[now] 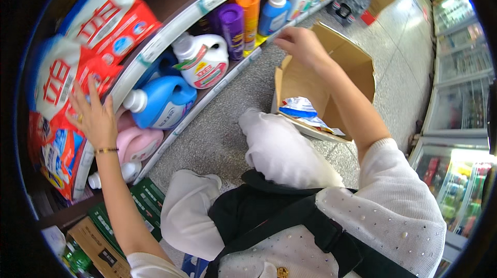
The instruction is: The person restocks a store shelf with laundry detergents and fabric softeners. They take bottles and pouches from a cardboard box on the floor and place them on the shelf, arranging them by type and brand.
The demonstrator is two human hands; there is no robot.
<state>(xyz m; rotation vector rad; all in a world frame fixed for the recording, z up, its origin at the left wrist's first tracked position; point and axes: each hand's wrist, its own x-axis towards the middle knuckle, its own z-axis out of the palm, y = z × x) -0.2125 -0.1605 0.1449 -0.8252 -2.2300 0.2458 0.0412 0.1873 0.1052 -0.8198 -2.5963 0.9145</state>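
My left hand (95,118), with a bracelet at the wrist, has its fingers spread against the red and white plastic detergent bags (58,83) on the upper shelf at left. My right hand (297,43) is held above the near left rim of an open cardboard box (349,60), its fingers bent; whether anything is between them cannot be told. Inside the box, at the near end, lie crumpled white, blue and red plastic packs (299,107). Below the left hand's shelf stand a blue detergent bottle (165,101), a white one (205,64) and a pink one (139,144).
Purple (233,31) and orange canisters (248,15) and a blue bottle (273,13) line the lower shelf. Green cartons (147,204) and a brown carton (99,247) are at lower left. Glass-door coolers (458,107) run along the right. Bottle packs (351,4) stand ahead on the floor.
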